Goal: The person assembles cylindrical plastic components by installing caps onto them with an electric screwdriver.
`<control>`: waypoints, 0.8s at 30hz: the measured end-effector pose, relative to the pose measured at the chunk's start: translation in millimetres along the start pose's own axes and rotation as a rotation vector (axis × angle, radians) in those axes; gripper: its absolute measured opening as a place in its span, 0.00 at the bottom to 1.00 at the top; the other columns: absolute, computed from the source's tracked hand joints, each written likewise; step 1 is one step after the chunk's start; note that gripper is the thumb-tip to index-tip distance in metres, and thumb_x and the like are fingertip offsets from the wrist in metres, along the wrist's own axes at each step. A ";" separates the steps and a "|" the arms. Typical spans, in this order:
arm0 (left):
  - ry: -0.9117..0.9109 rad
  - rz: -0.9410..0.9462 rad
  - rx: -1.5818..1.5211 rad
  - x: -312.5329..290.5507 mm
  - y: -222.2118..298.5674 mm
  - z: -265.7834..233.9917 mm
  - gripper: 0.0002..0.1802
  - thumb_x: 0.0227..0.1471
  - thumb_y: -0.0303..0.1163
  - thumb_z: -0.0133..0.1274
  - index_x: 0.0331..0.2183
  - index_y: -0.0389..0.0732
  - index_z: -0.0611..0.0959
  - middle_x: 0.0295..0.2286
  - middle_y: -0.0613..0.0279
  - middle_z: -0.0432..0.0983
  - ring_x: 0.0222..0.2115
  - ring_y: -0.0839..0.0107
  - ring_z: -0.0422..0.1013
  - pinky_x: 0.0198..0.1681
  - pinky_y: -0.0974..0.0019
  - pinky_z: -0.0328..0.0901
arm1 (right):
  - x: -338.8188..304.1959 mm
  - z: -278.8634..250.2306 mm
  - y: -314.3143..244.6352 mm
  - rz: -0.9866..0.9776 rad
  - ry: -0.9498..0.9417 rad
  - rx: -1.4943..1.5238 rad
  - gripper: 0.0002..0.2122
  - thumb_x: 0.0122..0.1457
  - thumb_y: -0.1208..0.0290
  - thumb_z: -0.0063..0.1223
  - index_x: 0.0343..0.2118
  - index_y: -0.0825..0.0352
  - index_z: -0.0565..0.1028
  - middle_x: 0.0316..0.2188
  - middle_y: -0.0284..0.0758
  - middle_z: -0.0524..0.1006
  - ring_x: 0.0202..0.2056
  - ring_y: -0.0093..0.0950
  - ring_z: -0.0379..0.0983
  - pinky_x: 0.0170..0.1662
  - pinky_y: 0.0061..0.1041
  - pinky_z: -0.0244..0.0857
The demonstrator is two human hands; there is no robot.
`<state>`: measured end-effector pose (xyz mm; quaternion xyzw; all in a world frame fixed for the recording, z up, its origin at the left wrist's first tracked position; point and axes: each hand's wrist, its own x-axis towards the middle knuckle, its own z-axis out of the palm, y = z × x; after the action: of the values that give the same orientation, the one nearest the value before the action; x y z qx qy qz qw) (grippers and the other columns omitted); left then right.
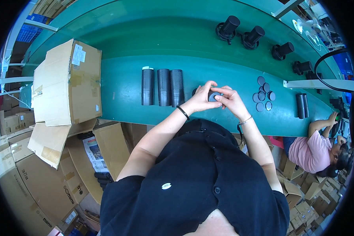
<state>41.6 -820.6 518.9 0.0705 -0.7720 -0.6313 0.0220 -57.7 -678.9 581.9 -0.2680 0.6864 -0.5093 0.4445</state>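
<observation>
Over the near part of the green bench, both my hands are closed around a black cylinder (214, 96) whose round end faces me. My left hand (200, 98) wraps its side. With thumb and fingers, my right hand (233, 103) grips the rim of the round end; whether that end is a separate cap I cannot tell. To the left stand or lie three similar black cylinders with textured upper parts, among them one (147, 88) with a pale end and another (177, 88) nearest my left hand. Several flat black discs (261, 95) are scattered right of my right hand.
Several black microphones in round mounts (228, 29) line the back of the bench (122, 84). Two dark cylinders (302, 105) are at the right. A large cardboard box (84, 84) occupies the left end; an opened carton (110, 145) sits below. A person in pink (312, 153) works at far right.
</observation>
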 end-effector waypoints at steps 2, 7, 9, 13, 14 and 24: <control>-0.058 -0.009 -0.065 3.2 -2.9 -4.9 0.37 0.40 0.35 0.62 0.48 0.38 0.60 0.41 0.51 0.67 0.44 0.64 0.66 0.45 0.63 0.63 | 2.6 3.7 -2.1 0.025 0.007 0.005 0.13 0.55 0.72 0.53 0.45 0.62 0.75 0.33 0.30 0.69 0.23 0.16 0.67 0.21 0.12 0.63; -0.128 -0.052 -0.179 7.5 -1.9 -10.4 0.38 0.41 0.33 0.61 0.50 0.40 0.58 0.42 0.53 0.66 0.45 0.66 0.64 0.47 0.64 0.62 | 9.7 2.4 -2.1 0.061 0.049 -0.007 0.12 0.54 0.71 0.54 0.43 0.61 0.76 0.31 0.30 0.68 0.21 0.15 0.67 0.20 0.14 0.65; -0.149 0.029 -0.194 5.5 -3.8 -13.1 0.40 0.41 0.35 0.62 0.51 0.41 0.58 0.44 0.53 0.64 0.47 0.67 0.62 0.50 0.64 0.59 | 9.2 1.8 -1.8 0.080 0.024 0.028 0.12 0.55 0.71 0.54 0.42 0.61 0.77 0.31 0.31 0.68 0.20 0.16 0.67 0.20 0.14 0.65; -0.023 0.110 0.192 -7.6 -13.2 -20.6 0.49 0.32 0.46 0.67 0.53 0.42 0.59 0.46 0.48 0.64 0.50 0.52 0.60 0.53 0.56 0.57 | 14.0 -8.7 10.3 0.125 0.058 0.205 0.11 0.57 0.67 0.51 0.41 0.63 0.77 0.33 0.30 0.70 0.22 0.16 0.68 0.19 0.13 0.62; -0.027 0.094 0.261 -9.3 -27.2 -19.0 0.48 0.33 0.43 0.67 0.53 0.39 0.60 0.47 0.47 0.63 0.50 0.51 0.60 0.53 0.56 0.57 | 16.2 -15.9 15.9 0.190 0.019 0.297 0.13 0.59 0.65 0.48 0.45 0.64 0.74 0.34 0.29 0.70 0.24 0.17 0.69 0.20 0.13 0.62; 0.307 -0.466 -0.736 97.0 -39.3 -74.0 0.37 0.37 0.24 0.61 0.46 0.35 0.57 0.38 0.52 0.66 0.38 0.59 0.68 0.36 0.50 0.68 | -34.5 -30.2 68.2 0.390 0.346 0.407 0.12 0.60 0.68 0.45 0.43 0.66 0.73 0.29 0.28 0.71 0.27 0.18 0.67 0.27 0.16 0.62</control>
<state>-42.1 -913.3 490.1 0.3220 -0.4480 -0.8338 0.0171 -62.7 -613.6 532.2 0.0533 0.6744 -0.5793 0.4547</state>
